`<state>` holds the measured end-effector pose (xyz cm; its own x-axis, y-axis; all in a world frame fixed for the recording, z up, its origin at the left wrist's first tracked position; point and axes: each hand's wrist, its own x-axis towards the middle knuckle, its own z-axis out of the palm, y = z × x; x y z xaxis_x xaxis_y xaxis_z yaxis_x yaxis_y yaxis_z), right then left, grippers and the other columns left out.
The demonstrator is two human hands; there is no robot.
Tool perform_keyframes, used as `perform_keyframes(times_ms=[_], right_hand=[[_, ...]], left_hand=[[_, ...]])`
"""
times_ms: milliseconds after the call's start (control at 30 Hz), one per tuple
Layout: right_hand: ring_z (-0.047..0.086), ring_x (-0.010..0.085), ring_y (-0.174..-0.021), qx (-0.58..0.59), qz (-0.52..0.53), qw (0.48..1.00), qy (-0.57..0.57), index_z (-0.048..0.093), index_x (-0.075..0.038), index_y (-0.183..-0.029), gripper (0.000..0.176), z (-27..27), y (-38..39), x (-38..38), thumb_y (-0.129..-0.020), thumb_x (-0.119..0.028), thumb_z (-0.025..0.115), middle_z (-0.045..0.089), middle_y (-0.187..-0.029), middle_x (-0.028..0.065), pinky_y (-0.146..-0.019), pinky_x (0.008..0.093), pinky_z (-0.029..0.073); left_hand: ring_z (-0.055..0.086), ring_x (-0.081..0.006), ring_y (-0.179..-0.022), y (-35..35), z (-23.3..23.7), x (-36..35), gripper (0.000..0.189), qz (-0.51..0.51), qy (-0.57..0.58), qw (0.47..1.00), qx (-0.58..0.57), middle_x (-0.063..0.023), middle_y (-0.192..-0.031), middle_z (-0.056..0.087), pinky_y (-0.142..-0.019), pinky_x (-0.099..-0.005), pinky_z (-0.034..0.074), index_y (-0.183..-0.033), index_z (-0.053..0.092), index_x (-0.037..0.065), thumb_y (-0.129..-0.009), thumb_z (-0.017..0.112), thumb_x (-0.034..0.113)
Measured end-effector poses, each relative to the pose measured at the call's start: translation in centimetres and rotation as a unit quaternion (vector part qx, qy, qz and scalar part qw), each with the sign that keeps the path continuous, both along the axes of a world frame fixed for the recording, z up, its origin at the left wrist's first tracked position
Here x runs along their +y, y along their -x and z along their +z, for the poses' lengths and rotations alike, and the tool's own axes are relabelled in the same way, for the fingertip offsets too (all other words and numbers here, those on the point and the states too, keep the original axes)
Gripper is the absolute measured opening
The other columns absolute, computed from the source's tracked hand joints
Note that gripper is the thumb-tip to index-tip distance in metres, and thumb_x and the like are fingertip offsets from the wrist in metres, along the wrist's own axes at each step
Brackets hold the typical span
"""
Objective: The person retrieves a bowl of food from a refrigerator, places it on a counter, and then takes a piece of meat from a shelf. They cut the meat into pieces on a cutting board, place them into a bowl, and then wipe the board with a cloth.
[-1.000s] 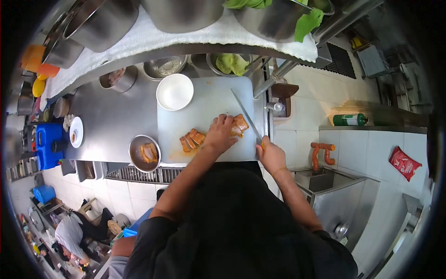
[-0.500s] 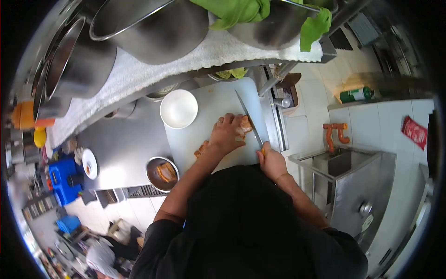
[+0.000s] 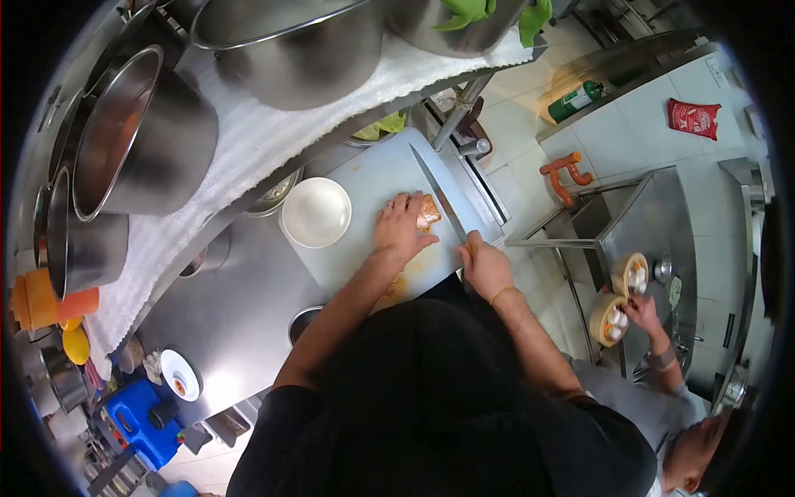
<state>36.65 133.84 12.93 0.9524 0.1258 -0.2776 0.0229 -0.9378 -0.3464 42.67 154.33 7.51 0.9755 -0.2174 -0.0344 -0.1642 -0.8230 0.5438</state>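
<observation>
A pale cutting board [image 3: 373, 176] lies in front of me on the metal counter. My left hand [image 3: 401, 232] rests over a piece of browned meat [image 3: 428, 213], holding it down with the fingers bunched and the thumb out to the side. Just right of the meat, a long kitchen knife [image 3: 440, 193] points away from me, its blade close along the piece. Its yellowish handle is in the grip of my right hand [image 3: 487, 269]. At the board's left edge stands a white bowl [image 3: 316, 213]. Small scraps [image 3: 399, 287] lie near my left wrist.
A metal bowl [image 3: 303, 321] is half hidden by my left arm. Large steel pots [image 3: 290, 62] stand on a cloth-covered shelf [image 3: 240, 137] above the counter. A white plate [image 3: 174, 364] sits at left. To the right, a person's hand [image 3: 642, 312] touches round baskets [image 3: 610, 320] holding white pieces.
My view has swung round, so the scene sits rotated. A person with baskets now shows at right. My left arm now covers more of the metal bowl. The knife stays beside the meat.
</observation>
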Motion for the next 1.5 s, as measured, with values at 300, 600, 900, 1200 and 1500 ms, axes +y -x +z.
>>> perform_keyframes(times_ms=[300,600,900,1200,1500], right_hand=[[0.071,0.0439,-0.075,0.037,0.029,0.998,0.029,0.051,-0.001,-0.109,0.029,1.0,0.2,1.6,-0.102,-0.028,0.057,0.071,-0.079,0.0238,-0.068,0.0542,0.056],[0.07,0.0456,-0.078,0.102,0.02,0.992,0.078,0.05,0.0,-0.114,0.031,2.6,1.2,2.1,-0.102,-0.028,0.058,0.071,-0.084,0.0252,-0.069,0.0552,0.055],[0.071,0.0444,-0.08,0.043,0.021,0.999,0.007,0.049,-0.003,-0.118,0.031,-3.8,-3.3,3.3,-0.102,-0.028,0.056,0.072,-0.085,0.0237,-0.07,0.0557,0.056],[0.071,0.0422,-0.074,-0.014,0.025,0.996,0.089,0.05,-0.007,-0.112,0.026,-0.3,0.3,-1.5,-0.099,-0.027,0.06,0.071,-0.087,0.0207,-0.066,0.0538,0.056],[0.068,0.0473,-0.077,0.024,0.025,0.998,-0.048,0.05,-0.004,-0.107,0.03,-3.2,2.7,-3.4,-0.099,-0.029,0.064,0.068,-0.078,0.0249,-0.069,0.0573,0.052]], left_hand=[[0.056,-0.0301,-0.122,-0.8,-0.5,0.2,0.069,-0.022,-0.003,1.0,-0.01,-0.0078,-0.127,0.061,-0.101,-0.0477,0.042,-0.128,0.057,0.012,-0.071,0.087,0.034],[0.058,-0.031,-0.116,-1.4,-0.7,-0.3,0.052,-0.013,0.007,1.0,-0.012,-0.0098,-0.118,0.065,-0.097,-0.0477,0.044,-0.116,0.062,0.01,-0.073,0.084,0.03],[0.058,-0.0284,-0.118,-1.1,-1.1,-1.0,0.052,-0.001,0.013,1.0,-0.02,-0.0078,-0.117,0.064,-0.1,-0.048,0.042,-0.117,0.062,0.011,-0.072,0.083,0.027],[0.053,-0.0365,-0.128,2.6,0.4,1.8,0.083,0.017,-0.008,1.0,0.008,-0.0161,-0.134,0.055,-0.109,-0.0483,0.04,-0.146,0.048,0.005,-0.076,0.086,0.03],[0.065,-0.0318,-0.104,0.2,-2.3,1.0,0.066,0.02,0.042,0.998,0.034,-0.0183,-0.119,0.057,-0.091,-0.0393,0.055,-0.138,0.057,0.005,-0.077,0.082,0.013]])
